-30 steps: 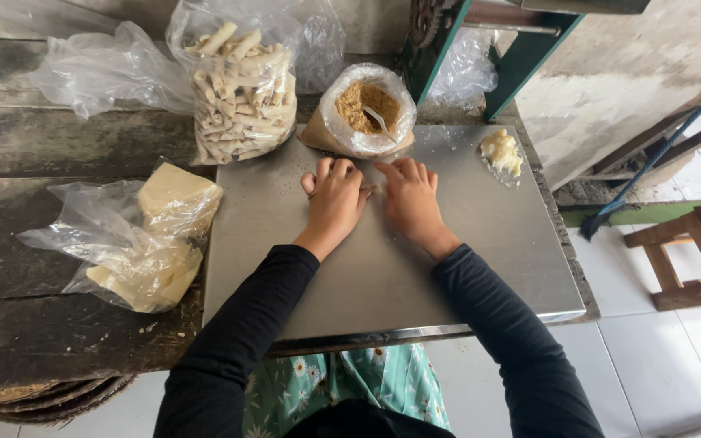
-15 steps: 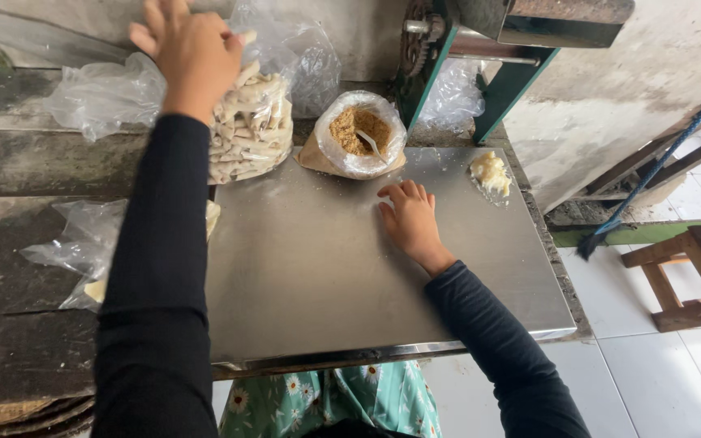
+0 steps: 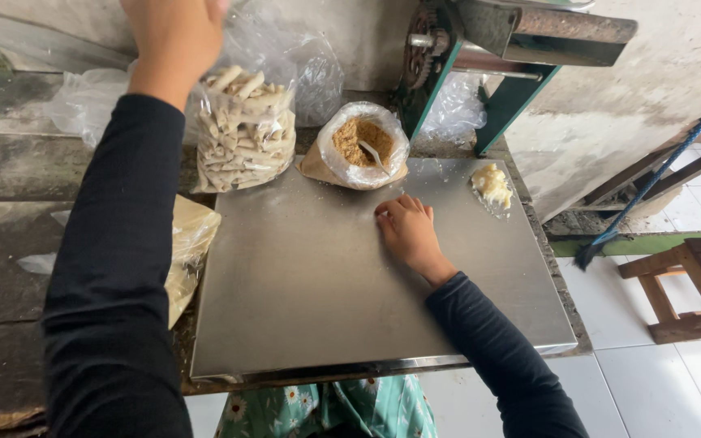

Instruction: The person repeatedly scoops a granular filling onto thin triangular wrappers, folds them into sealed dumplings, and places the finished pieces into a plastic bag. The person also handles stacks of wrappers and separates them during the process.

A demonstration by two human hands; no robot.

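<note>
Presently, the left hand [image 3: 174, 32] is raised over the clear bag of pale rolled sticks [image 3: 243, 130]; its fingers run out of view, so its grip cannot be told. The bag looks light, slippery, its contents brittle; the gathered top seems the safest hold. The right hand [image 3: 406, 234] rests loosely curled, empty, on the steel sheet [image 3: 302, 308]. Just beyond it stands a bag of brown crumbs [image 3: 361, 144]; a dough lump [image 3: 491, 183] lies further right.

Count: 2 hands — left hand [image 3: 174, 36], right hand [image 3: 407, 231]. 1 metal sheet [image 3: 302, 284]. 1 bag of rolls [image 3: 243, 130]. 1 bag of crumbs [image 3: 363, 146]. 1 dough lump [image 3: 492, 185].
</note>
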